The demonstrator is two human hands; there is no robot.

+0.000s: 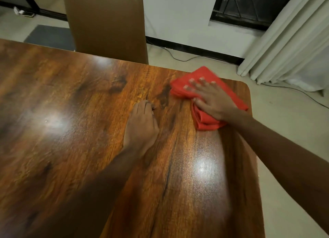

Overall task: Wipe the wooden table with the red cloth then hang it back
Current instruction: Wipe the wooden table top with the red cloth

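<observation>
The glossy wooden table (pixel 74 124) fills most of the view. A folded red cloth (pixel 206 121) lies near the table's far right corner. My right hand (pixel 211 99) presses flat on top of the cloth with fingers spread, covering its middle. My left hand (pixel 141 124) rests on the bare wood to the left of the cloth, fingers curled under, holding nothing.
A brown chair back (pixel 106 22) stands against the table's far edge. Pale curtains (pixel 288 42) hang at the right, with a cable (pixel 179 58) running along the floor. A grey mat (pixel 49 36) lies on the floor at the far left.
</observation>
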